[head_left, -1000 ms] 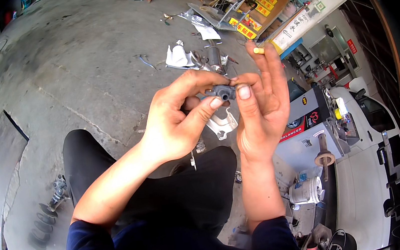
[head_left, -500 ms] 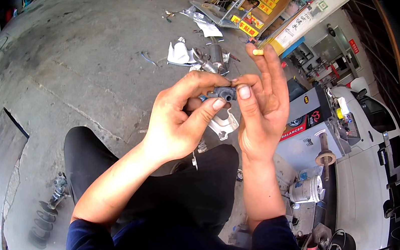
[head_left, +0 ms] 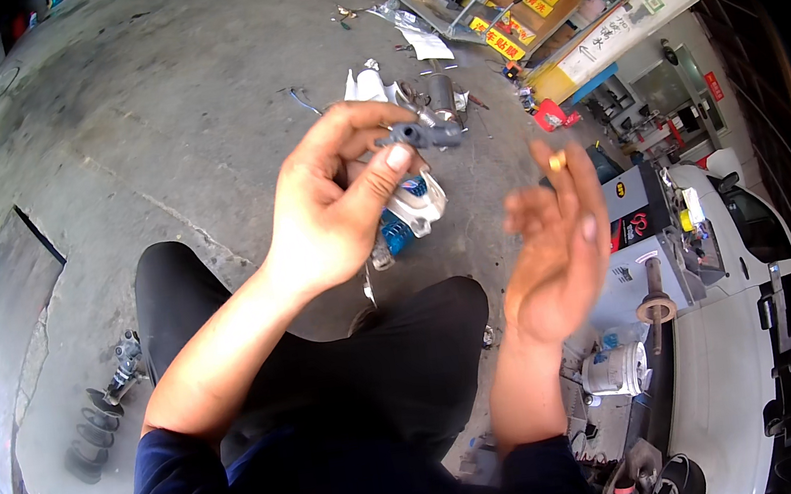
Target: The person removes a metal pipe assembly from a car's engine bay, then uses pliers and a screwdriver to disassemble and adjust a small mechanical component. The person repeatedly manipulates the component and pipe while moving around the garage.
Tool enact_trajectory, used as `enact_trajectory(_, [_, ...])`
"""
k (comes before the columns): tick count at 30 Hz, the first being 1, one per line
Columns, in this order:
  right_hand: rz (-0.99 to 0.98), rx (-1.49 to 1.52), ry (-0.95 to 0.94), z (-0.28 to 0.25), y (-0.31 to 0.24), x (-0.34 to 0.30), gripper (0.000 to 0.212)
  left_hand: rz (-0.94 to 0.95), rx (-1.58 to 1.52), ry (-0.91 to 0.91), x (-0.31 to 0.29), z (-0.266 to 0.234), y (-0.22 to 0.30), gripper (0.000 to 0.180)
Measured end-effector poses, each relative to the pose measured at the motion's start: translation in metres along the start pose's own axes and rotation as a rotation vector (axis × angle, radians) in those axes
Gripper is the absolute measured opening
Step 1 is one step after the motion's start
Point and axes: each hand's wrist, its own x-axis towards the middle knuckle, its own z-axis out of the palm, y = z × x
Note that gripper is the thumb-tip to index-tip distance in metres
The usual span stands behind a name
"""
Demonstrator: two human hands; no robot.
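Observation:
My left hand (head_left: pixel 320 207) pinches a small dark connector-like part (head_left: pixel 423 134) with a round hole between thumb and fingers. To its right, my right hand (head_left: pixel 560 245) is apart from the part and blurred by motion. A cigarette with a yellow end (head_left: pixel 557 162) is held between two of its fingers, the others loosely spread. Below the left hand, partly hidden by it, lie a whitish metal bracket (head_left: pixel 425 205) and a blue spring-like part (head_left: pixel 398 237).
Past my hands, a dark cylinder (head_left: pixel 441 98) and white wrapping (head_left: pixel 364 81) lie on the concrete floor (head_left: pixel 146 100). A coil spring strut (head_left: pixel 99 421) lies left of my knee. At the right are a grey machine (head_left: pixel 652 258), a white bucket (head_left: pixel 616 371) and a white vehicle (head_left: pixel 729 353).
My right hand has let go of the dark part and moved right and down, keeping the cigarette. My left hand has raised the part slightly and moved it left.

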Motion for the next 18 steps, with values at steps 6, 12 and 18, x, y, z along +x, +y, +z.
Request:
enact_trajectory(6, [0.038, 0.612, -0.504, -0.011, -0.005, -0.056, 0.087, -0.085, 0.043, 0.151, 0.012, -0.020, 0.006, 0.026])
enact_trajectory(12, [0.116, 1.219, -0.851, 0.026, -0.027, -0.072, 0.100, -0.106, 0.046, 0.155, 0.007, -0.026, 0.003, 0.027])
enact_trajectory(18, [0.053, 1.580, -0.835, 0.049, -0.032, -0.076, 0.073, -0.124, 0.074, 0.196, 0.005, -0.025, -0.001, 0.024])
